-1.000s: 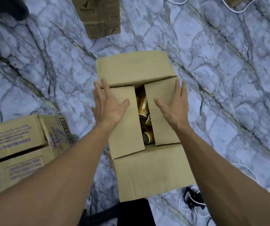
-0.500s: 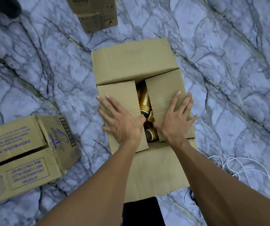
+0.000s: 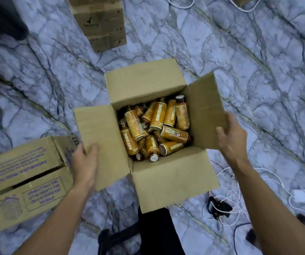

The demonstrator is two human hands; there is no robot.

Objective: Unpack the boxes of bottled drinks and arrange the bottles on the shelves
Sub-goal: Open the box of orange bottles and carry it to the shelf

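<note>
Clutter is being seen on the marble floor (image 3: 258,70): white cables (image 3: 240,197) near right, a printed carton (image 3: 24,181) lying near left just beside the open box (image 3: 173,179), another carton (image 3: 100,24) standing far off. Bottles (image 3: 155,129) are being held jumbled inside the open box at centre, more than ten, exact count unclear. All four flaps are being kept open; the left flap is being gripped by the left hand (image 3: 85,162), the right flap by the right hand (image 3: 230,138).

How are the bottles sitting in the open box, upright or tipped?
Tipped. The orange bottles lie jumbled on their sides at mixed angles inside the cardboard box, with caps pointing different ways.
</note>
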